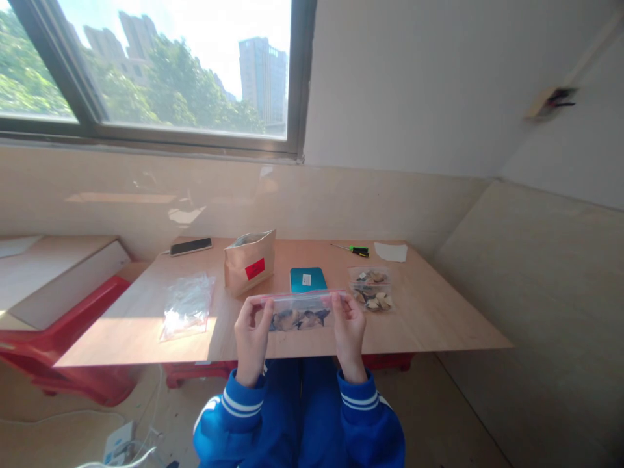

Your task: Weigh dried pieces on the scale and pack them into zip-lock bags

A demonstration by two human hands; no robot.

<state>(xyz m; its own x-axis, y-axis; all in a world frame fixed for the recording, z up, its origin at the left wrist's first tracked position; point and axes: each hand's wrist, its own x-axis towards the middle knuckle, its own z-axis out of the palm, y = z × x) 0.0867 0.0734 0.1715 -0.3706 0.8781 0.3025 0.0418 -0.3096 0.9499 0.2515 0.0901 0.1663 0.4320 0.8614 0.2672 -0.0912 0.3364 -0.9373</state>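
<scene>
A clear zip-lock bag (301, 317) with a red-edged top hangs between my two hands, above the table's near edge. Dark and brownish flat pieces lie along its lower part. My left hand (253, 335) pinches the bag's top left corner, thumb in front. At the top right corner my right hand (348, 331) grips it the same way. Just behind the bag is a teal flat box (308, 278) with a white label, its near side partly hidden. To the right of my right hand lie filled zip-lock bags (374, 299) with similar pieces.
An open brown paper pouch (249, 268) with a red label stands behind my left hand. Empty-looking clear bags (188, 305) lie at left, a phone (191, 246) at the back. A screwdriver (358, 250) and white paper (391, 252) are at back right. Red stools (104, 351) stand below.
</scene>
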